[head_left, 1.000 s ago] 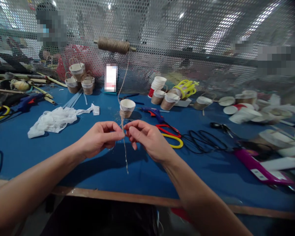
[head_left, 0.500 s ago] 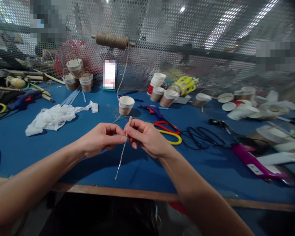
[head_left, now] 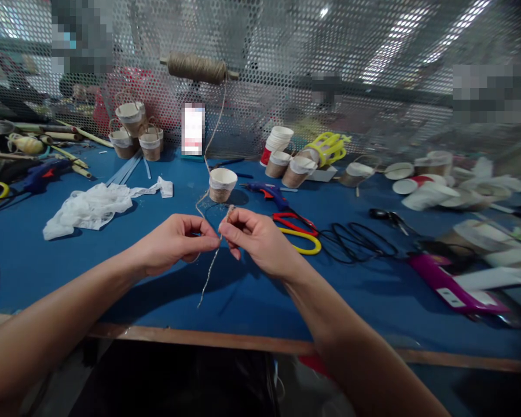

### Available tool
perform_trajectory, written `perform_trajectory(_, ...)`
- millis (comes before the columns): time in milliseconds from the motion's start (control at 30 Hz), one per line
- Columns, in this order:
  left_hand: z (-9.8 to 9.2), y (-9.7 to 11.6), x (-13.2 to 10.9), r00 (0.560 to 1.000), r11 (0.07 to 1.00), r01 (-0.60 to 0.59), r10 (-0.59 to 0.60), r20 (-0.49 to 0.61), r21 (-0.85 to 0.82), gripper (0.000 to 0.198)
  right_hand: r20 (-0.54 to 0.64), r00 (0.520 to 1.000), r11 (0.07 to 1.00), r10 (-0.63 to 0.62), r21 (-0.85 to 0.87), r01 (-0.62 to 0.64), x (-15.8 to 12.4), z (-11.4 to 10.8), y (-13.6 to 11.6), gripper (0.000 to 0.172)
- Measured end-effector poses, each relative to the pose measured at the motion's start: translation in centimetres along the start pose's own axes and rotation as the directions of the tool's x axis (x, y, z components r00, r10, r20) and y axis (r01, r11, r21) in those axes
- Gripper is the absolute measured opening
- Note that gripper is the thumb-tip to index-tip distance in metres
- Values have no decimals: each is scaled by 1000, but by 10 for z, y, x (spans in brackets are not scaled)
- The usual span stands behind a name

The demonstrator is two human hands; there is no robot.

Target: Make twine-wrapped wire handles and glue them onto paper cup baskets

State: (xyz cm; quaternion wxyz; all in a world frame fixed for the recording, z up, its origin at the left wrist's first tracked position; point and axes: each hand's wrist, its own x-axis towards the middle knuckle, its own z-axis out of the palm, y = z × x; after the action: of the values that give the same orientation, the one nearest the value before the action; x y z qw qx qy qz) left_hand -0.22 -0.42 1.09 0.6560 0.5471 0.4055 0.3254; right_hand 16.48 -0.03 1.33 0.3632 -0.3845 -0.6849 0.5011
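Note:
My right hand [head_left: 252,234] pinches a thin piece wrapped in brown twine, whose tip pokes out above the fingers. From its lower end a thin silvery wire [head_left: 208,277] hangs toward the table's front edge. Close beside it, my left hand [head_left: 180,243] is closed at the fingertips where the twine meets the wire; the exact grip is partly hidden. The twine [head_left: 219,119] runs from a spool [head_left: 196,68] on a rod at the mesh down to my left hand. Just beyond my hands stands a paper cup [head_left: 223,186] with a brown twine-covered lower part.
Right of the cup lie a blue glue gun [head_left: 269,194], scissors [head_left: 301,240] and a black cable [head_left: 358,243]. White fabric [head_left: 89,208] is at left. Handled cups [head_left: 132,119] are stacked at the back left. A purple power strip [head_left: 455,286] lies at right.
My left hand has shifted slightly left and up, and the wire's free end has swung left. The twine now bows out more to the left below the cup.

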Motion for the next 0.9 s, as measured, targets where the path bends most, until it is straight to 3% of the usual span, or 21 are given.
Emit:
perform_trajectory(367,4,-3,0,995,987,-57,69,-74,153,19,-79,996,995,-28,-96,20,0,3,-1,23)
perform_trajectory(600,2,-5,3,999,996,31,-28,35,-90,18,41,999,971,22,237,-31,2,4,5,17)
perform_trajectory(900,1,-8,6,1000,996,25,-25,-4,-85,14,-4,998,980,64,191,-62,6,3,13,21)
